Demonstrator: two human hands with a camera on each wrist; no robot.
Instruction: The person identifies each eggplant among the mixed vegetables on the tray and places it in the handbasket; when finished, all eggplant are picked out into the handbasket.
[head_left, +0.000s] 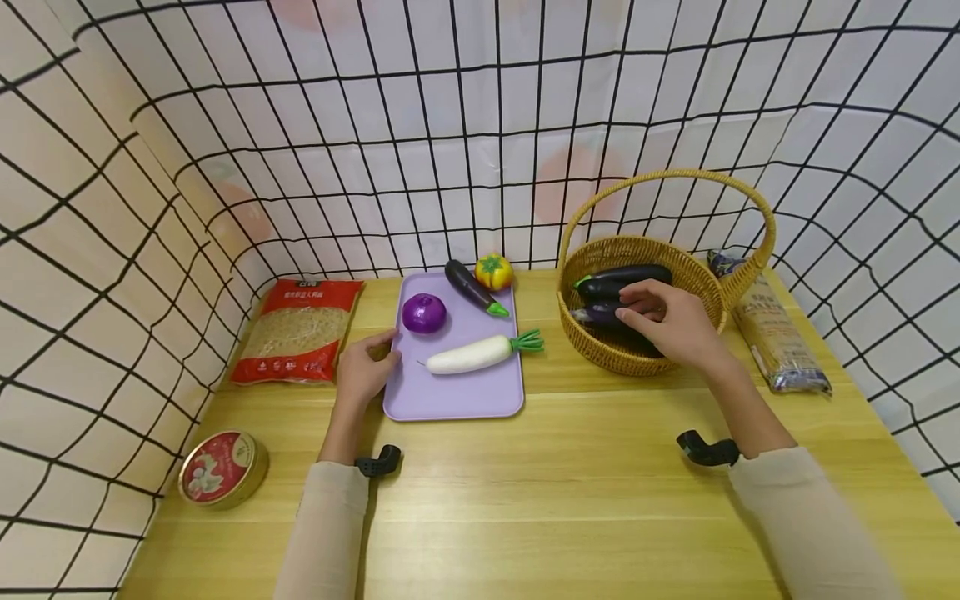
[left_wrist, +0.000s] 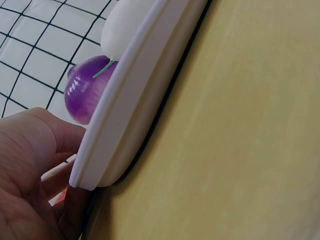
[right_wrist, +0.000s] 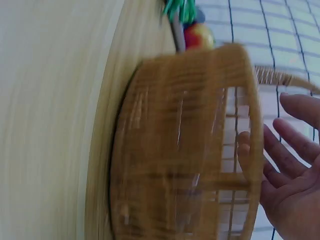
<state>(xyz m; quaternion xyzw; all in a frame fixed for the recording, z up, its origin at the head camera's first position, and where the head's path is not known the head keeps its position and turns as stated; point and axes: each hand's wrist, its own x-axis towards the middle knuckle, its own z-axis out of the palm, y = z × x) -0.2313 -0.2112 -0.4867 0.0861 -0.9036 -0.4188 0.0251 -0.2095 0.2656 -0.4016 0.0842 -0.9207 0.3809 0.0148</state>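
My left hand (head_left: pixel 363 367) is at the left edge of a lilac tray (head_left: pixel 450 402), its thumb and fingers holding the rim (left_wrist: pixel 127 95). On the tray lie a purple onion (head_left: pixel 424 313), a dark eggplant (head_left: pixel 467 283) slanting across the back edge, and a white radish (head_left: pixel 472 356) whose green top overhangs the right rim. My right hand (head_left: pixel 678 321) hovers over a wicker basket (head_left: pixel 611 360), thumb and fingers apart and lightly bent, holding nothing. Several eggplants (head_left: pixel 633 273) lie inside the basket, partly hidden by that hand.
A yellow-and-red ribbed vegetable (head_left: pixel 494 272) sits at the tray's back right corner. Left of the tray are a red pasta bag (head_left: pixel 296 332) and a round tin (head_left: pixel 223 469). Behind the basket's right side lies a noodle packet (head_left: pixel 780 333). The basket's tall handle (head_left: pixel 675 174) arches up.
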